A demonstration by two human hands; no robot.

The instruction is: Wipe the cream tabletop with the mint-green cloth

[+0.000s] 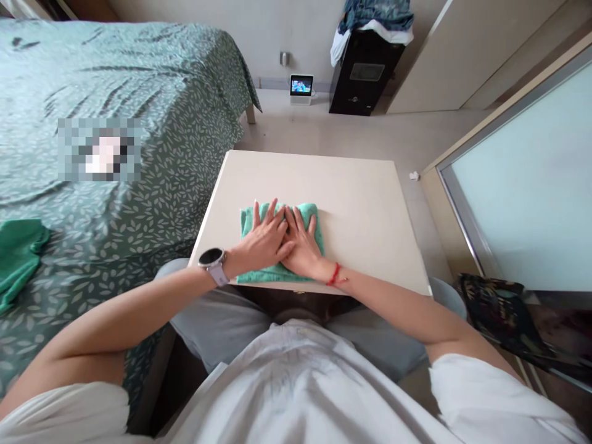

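Observation:
A folded green cloth [254, 275], towel-like in look, lies on the pale tabletop [365, 216] close to its near edge. My left hand [263, 240], with a watch at its wrist, rests flat on the cloth's left half, fingers spread. Beside it my right hand [303, 245], with a red string on the wrist, presses flat on the right half. The two hands meet near the middle, where the left thumb reaches over the right hand. Beneath the palms, part of the cloth is hidden.
To the left is a bed with a green leaf-patterned sheet [185, 117], bearing another green cloth [18, 256] and a blurred-out item. A small screen [301, 86] and a black cabinet [365, 71] topped with clothes stand by the wall. A frosted panel [522, 166] is at right.

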